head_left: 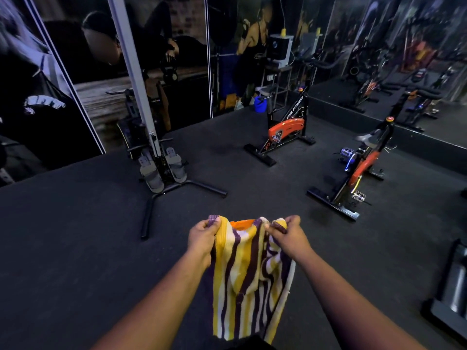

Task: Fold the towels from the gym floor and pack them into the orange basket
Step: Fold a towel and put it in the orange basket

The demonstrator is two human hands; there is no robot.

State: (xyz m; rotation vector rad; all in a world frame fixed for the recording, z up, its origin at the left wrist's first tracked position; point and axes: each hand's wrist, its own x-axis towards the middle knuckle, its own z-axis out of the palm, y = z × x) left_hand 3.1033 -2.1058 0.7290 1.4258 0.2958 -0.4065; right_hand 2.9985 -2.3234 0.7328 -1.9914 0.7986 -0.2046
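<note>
A yellow, purple and white striped terry towel (249,276) is held up unfolded, top corners pinched by the fingers of the left hand (203,236) and right hand (288,234), the orange basket (241,223) (only a sliver visible) at 12 o'clock behind it, so folding and packing are judged still to come.

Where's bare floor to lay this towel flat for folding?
Bare floor lies left of the towel, short of the rowing machine's legs. Another patch sits between that machine and the near exercise bike. The right edge is crowded by equipment.

Striped towel (249,276) hangs upright, apparently hiding most of the orange basket (241,223).
</note>
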